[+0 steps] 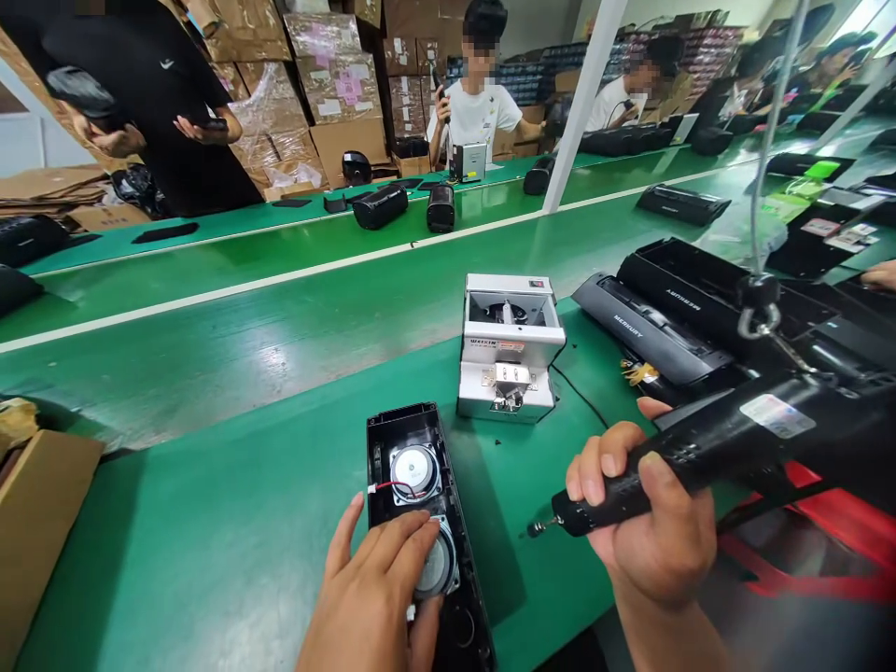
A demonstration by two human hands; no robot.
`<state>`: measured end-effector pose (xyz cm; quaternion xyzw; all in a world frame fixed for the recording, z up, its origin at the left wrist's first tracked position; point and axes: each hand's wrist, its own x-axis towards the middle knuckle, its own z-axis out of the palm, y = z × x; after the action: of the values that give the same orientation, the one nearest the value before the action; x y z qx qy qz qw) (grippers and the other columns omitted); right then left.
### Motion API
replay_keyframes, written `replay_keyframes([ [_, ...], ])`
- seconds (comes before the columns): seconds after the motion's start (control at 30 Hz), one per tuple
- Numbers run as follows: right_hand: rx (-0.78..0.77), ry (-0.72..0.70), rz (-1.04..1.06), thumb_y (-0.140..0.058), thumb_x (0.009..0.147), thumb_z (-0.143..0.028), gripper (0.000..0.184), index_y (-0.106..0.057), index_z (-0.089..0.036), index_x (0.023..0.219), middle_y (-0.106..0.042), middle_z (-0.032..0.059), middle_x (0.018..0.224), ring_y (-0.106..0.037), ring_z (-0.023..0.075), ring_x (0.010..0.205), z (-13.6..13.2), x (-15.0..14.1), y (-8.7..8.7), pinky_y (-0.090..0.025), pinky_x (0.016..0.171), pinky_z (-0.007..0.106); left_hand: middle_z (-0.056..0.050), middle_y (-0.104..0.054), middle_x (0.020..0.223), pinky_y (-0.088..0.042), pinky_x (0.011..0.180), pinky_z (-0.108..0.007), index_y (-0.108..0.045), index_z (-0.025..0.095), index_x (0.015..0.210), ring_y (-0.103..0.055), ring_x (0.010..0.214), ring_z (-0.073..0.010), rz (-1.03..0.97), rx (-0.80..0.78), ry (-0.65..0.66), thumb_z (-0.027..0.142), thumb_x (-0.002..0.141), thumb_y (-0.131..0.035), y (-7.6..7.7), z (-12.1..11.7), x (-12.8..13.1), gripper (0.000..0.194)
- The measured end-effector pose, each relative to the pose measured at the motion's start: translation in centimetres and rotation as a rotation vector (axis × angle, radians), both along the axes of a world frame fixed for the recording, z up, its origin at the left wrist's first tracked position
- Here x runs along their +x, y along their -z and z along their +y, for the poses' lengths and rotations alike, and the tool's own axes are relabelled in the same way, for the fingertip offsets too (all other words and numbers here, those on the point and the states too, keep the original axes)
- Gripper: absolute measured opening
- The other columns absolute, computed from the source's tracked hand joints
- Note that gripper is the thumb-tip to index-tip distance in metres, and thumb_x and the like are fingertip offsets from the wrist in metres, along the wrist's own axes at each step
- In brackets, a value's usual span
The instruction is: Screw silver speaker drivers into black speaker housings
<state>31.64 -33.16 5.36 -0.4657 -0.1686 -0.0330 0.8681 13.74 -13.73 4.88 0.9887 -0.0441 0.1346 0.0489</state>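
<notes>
An open black speaker housing (pixel 400 431) lies on the green bench mat (pixel 231 541), with its inside facing up. Two round speaker drivers sit in it: the upper driver (pixel 414 472) has a red-and-white wire (pixel 396 486) beside it, and my left hand (pixel 374 588) covers much of the lower driver (pixel 441 566). My right hand (pixel 648 509) grips a black electric screwdriver (pixel 672 471) above the mat, to the right of the housing. Its bit (pixel 536 528) points left, clear of the housing. A coiled cable runs from the tool's far end.
A white screw feeder (pixel 510 345) stands beyond the housing. Black MERCURY speaker shells (pixel 651 327) are piled at right, and a cardboard box (pixel 42 523) sits at left. A green conveyor belt (pixel 231 313) runs behind the bench, with co-workers and stacked cartons beyond it.
</notes>
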Motion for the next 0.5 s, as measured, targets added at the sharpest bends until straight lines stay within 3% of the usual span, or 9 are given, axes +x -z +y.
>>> replay_keyframes([
  [0.27, -0.006, -0.011, 0.02, -0.064, 0.099, -0.032, 0.032, -0.064, -0.029, 0.131, -0.055, -0.004, 0.075, -0.053, 0.0124, 0.051, -0.01, -0.07, 0.23, -0.052, 0.046, 0.027, -0.01, -0.079, 0.122, -0.061, 0.096, -0.078, -0.058, 0.021, 0.134, -0.08, 0.106, -0.032, 0.016, -0.056, -0.032, 0.011, 0.08, -0.057, 0.12, -0.39, 0.07, 0.055],
  [0.5, -0.009, -0.03, 0.027, -0.063, 0.1, -0.032, 0.033, -0.062, -0.029, 0.133, -0.056, -0.0039, 0.076, -0.053, 0.0126, 0.053, -0.07, 0.03, 0.55, -0.053, 0.047, 0.027, -0.009, -0.077, 0.127, -0.063, 0.098, -0.071, -0.057, 0.025, 0.136, -0.078, 0.112, -0.0309, 0.063, -0.063, -0.101, 0.013, 0.081, -0.059, 0.59, -0.63, -0.4, 0.057],
])
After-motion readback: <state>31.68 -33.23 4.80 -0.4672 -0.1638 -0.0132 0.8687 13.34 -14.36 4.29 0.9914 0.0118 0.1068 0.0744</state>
